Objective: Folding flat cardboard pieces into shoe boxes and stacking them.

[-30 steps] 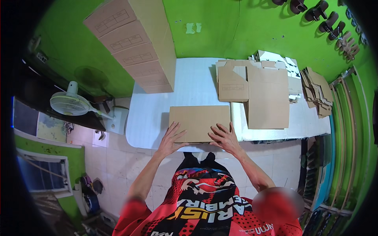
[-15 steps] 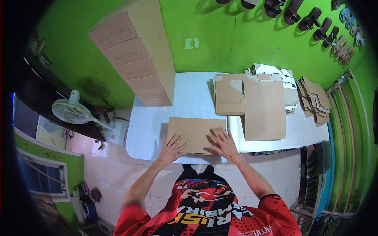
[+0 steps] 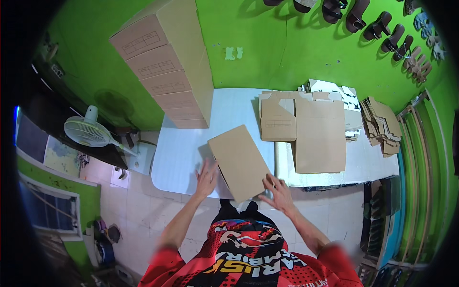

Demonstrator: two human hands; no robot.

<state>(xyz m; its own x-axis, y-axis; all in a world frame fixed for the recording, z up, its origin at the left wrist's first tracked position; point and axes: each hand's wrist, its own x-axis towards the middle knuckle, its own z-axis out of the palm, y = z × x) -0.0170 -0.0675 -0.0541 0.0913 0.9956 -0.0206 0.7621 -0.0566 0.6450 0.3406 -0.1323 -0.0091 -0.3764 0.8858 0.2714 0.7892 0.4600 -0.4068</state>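
Note:
A flat brown cardboard sheet (image 3: 240,160) lies askew on the white table (image 3: 181,153), its long side running from upper left to lower right. My left hand (image 3: 206,178) rests with fingers spread against the sheet's lower left edge. Fingers apart, my right hand (image 3: 278,192) touches the sheet's near right corner at the table's front edge. Neither hand closes around it.
A tall stack of closed cardboard boxes (image 3: 165,67) stands at the table's back left. Flattened cartons (image 3: 318,134) lie in piles to the right, with more sheets (image 3: 382,124) at the far right. A white fan (image 3: 88,131) stands on the floor at left. Sandals (image 3: 377,24) hang on the green wall.
The cardboard sheet has turned from lying square to the table edge to a slanted position. My left hand slid up its left side; my right hand moved to its near corner.

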